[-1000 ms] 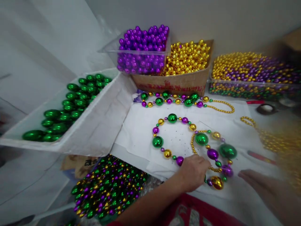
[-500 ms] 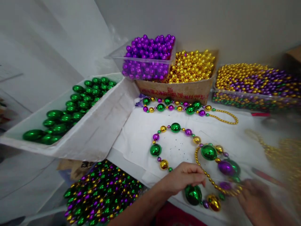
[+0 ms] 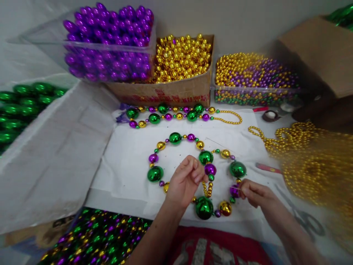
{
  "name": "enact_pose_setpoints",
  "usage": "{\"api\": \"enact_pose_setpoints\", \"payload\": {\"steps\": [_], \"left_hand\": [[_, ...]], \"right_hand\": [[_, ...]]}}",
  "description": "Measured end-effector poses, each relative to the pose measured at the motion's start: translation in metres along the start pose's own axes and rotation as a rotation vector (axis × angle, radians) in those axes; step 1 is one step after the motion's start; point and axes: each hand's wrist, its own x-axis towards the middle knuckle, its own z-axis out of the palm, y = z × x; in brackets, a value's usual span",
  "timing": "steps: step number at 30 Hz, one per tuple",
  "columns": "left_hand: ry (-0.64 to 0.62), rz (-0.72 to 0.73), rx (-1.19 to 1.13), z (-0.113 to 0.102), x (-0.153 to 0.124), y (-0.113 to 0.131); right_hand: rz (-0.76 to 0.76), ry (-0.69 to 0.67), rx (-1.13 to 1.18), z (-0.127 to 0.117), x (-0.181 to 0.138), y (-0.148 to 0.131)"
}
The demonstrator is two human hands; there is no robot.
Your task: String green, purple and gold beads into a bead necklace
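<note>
A necklace of green, purple and gold beads lies looped on the white cloth. My left hand is closed over its middle, fingers curled beside a purple bead. A short gold bead strand hangs under those fingertips, seemingly pinched in them, though the grip is partly hidden. To the right, my right hand pinches a thin pale thread next to another purple bead. Behind these, a second beaded necklace rests in two rows, its gold end loop to the right.
Bins of purple beads, gold beads and small mixed beads line the back. A white foam box holds green beads at left. Gold bead strands, scissors and a red-handled tool lie right.
The view has swung right and closer. My left hand has risen from the loop's lower edge to its middle. The gold strand has left my right hand, which now pinches a thread.
</note>
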Motion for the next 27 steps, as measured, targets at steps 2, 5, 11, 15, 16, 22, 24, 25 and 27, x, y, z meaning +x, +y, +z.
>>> {"api": "enact_pose_setpoints", "payload": {"steps": [2, 5, 11, 15, 16, 22, 24, 25, 27], "left_hand": [[0.028, -0.031, 0.004, -0.003, 0.001, -0.002], [0.045, -0.075, -0.029, -0.007, 0.0, -0.007], [-0.004, -0.195, -0.13, -0.003, -0.004, -0.023], [0.001, -0.234, -0.156, 0.002, -0.008, -0.033], [0.014, -0.237, -0.155, 0.003, -0.009, -0.035], [0.019, -0.209, -0.153, 0.003, -0.012, -0.038], [0.018, -0.207, -0.137, 0.003, -0.012, -0.036], [0.022, -0.206, -0.13, 0.004, -0.012, -0.035], [0.029, -0.207, -0.122, 0.004, -0.011, -0.034]], "right_hand": [[-0.059, -0.03, -0.131, -0.009, -0.003, -0.009], [-0.15, -0.049, -0.192, -0.017, -0.007, -0.021], [-0.277, -0.084, 0.403, 0.012, 0.003, -0.019], [-0.156, 0.056, 0.906, 0.043, 0.015, -0.014], [-0.099, 0.091, 0.965, 0.046, 0.016, -0.014], [0.046, 0.093, 1.096, 0.039, 0.014, -0.017], [0.053, 0.089, 1.13, 0.036, 0.013, -0.017], [0.058, 0.083, 1.156, 0.036, 0.012, -0.018], [0.069, 0.062, 1.219, 0.036, 0.013, -0.019]]}}
